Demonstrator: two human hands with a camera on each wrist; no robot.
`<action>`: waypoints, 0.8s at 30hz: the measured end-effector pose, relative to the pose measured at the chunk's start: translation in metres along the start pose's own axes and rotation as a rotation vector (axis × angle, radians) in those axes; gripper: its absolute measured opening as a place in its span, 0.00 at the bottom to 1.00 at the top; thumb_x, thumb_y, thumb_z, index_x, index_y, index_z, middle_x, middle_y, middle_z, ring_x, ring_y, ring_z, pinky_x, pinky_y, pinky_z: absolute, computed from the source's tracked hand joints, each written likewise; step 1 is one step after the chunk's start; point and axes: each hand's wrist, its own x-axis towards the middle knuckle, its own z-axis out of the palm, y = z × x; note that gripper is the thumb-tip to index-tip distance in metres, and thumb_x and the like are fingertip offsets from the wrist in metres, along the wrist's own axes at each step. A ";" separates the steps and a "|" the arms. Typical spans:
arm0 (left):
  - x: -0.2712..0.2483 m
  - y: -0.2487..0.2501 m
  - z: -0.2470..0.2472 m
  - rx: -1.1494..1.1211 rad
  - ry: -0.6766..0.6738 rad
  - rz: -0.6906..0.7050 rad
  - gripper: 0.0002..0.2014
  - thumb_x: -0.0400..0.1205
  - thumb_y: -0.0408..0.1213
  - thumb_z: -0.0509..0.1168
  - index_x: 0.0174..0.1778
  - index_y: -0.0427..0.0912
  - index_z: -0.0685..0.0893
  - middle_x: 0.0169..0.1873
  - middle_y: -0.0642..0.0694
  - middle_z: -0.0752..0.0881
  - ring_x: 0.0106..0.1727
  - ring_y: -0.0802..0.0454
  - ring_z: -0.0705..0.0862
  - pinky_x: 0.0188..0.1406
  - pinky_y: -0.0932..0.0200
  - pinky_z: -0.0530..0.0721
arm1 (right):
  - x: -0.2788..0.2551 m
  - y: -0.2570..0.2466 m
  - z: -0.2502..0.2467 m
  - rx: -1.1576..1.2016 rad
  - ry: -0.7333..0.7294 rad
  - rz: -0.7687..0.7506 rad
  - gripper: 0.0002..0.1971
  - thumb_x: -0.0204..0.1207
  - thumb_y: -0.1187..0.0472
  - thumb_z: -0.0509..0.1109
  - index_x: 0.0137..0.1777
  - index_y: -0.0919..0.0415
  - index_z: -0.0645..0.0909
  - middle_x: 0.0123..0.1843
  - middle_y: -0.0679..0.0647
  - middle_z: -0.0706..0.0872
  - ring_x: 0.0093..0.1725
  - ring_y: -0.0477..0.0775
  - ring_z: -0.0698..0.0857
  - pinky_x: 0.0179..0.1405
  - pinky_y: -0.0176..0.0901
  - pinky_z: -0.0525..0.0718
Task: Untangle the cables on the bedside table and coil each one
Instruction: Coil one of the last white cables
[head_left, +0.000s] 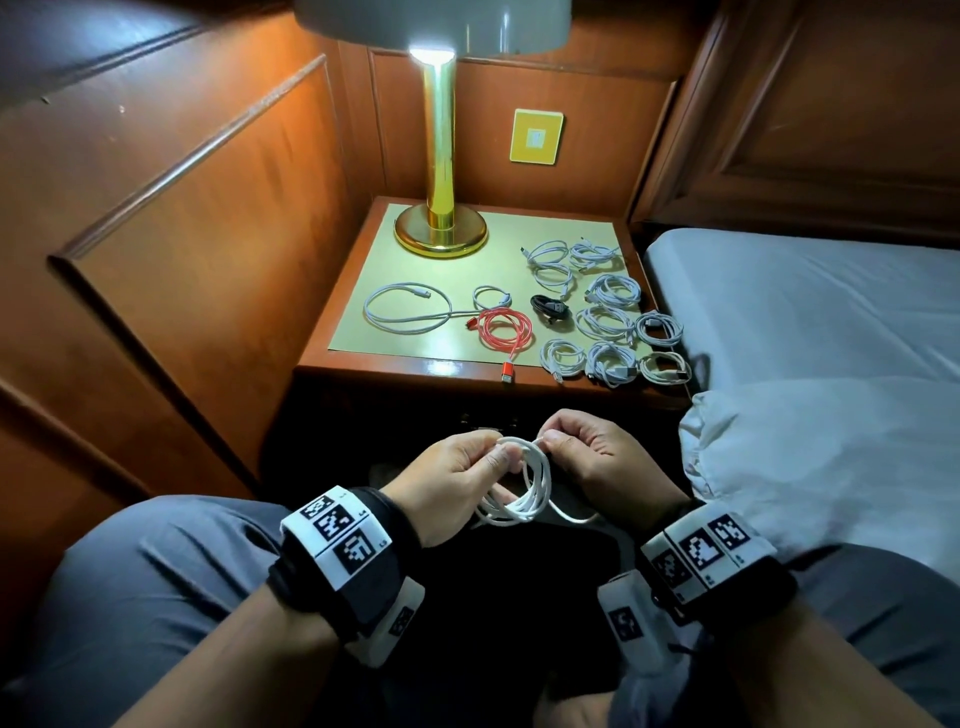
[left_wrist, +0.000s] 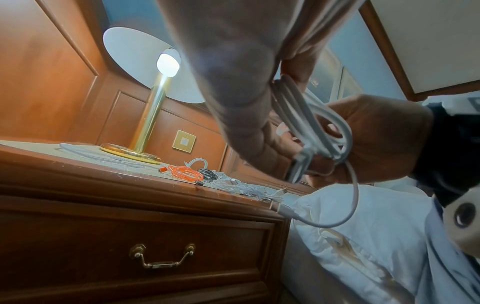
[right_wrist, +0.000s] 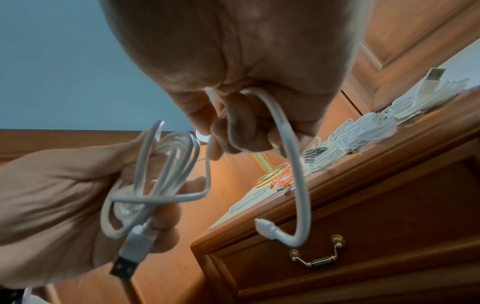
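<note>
A bedside table carries a brass lamp and coiled cables; in front of it, left hand grips a white cable coil, right hand pinching its loose end

You are in a bedroom: a bed with a white pillow stands beside a wooden bedside table carrying a lit brass lamp, with wood-panelled walls around.
</note>
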 end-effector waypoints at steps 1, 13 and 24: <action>0.001 0.002 0.000 -0.005 0.005 0.006 0.15 0.85 0.49 0.62 0.52 0.40 0.86 0.41 0.44 0.88 0.40 0.47 0.91 0.48 0.45 0.89 | 0.001 0.000 0.000 0.029 -0.020 -0.012 0.11 0.86 0.60 0.65 0.42 0.57 0.85 0.34 0.45 0.85 0.36 0.43 0.82 0.42 0.42 0.79; 0.010 -0.007 0.002 0.016 0.148 -0.061 0.14 0.89 0.39 0.60 0.44 0.37 0.85 0.36 0.46 0.89 0.35 0.48 0.86 0.48 0.45 0.86 | -0.005 0.003 -0.003 -0.119 0.313 -0.265 0.09 0.74 0.60 0.80 0.48 0.51 0.83 0.49 0.50 0.79 0.46 0.42 0.81 0.47 0.28 0.78; 0.009 -0.007 0.008 0.101 0.258 -0.034 0.15 0.89 0.40 0.61 0.39 0.44 0.86 0.30 0.53 0.87 0.36 0.58 0.86 0.44 0.53 0.86 | -0.007 0.007 0.009 -0.561 0.229 -0.299 0.07 0.68 0.37 0.77 0.42 0.36 0.89 0.59 0.39 0.77 0.68 0.54 0.68 0.62 0.50 0.68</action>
